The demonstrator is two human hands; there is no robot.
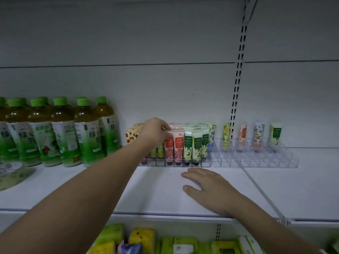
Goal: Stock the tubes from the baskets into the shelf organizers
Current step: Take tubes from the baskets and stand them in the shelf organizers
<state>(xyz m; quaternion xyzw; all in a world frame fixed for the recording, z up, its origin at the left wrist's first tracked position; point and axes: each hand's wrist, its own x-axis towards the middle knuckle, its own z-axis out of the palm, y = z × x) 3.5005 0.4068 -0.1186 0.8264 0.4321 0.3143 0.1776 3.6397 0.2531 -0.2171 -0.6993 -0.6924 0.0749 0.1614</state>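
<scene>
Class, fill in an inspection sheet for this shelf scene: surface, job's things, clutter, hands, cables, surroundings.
Surface: white metal shelf, bare at the front.
Job's things: left clear plastic organizer nearly full of upright floral tubes; right clear plastic organizer holds four tubes in its back row.
Clutter: nothing seen.
Hands: left hand pinches the top of a pink tube; right hand rests flat on the shelf, empty.
Cables: nothing seen.
Surroundings: green-capped tea bottles at left; yellow-green packets below.
</scene>
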